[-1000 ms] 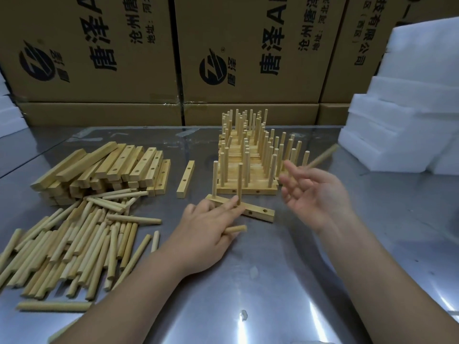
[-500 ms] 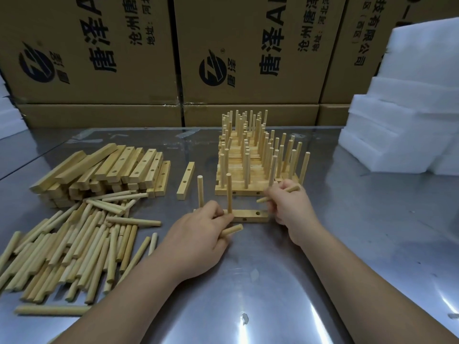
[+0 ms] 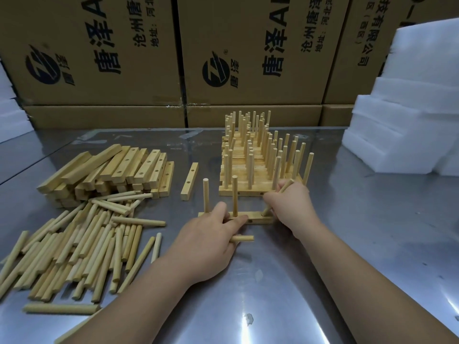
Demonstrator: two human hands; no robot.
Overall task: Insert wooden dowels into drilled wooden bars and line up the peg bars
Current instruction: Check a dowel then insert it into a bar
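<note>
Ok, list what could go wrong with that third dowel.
The dowel in the right hand meets the bar tilted; it may jam.
That hand is close to the finished row and could knock it.
The left hand also holds a spare dowel, perhaps loosening its grip on the bar.

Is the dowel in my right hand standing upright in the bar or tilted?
Tilted: the dowel in the right hand leans rightward, lower end at the bar, unlike two upright pegs.
</note>
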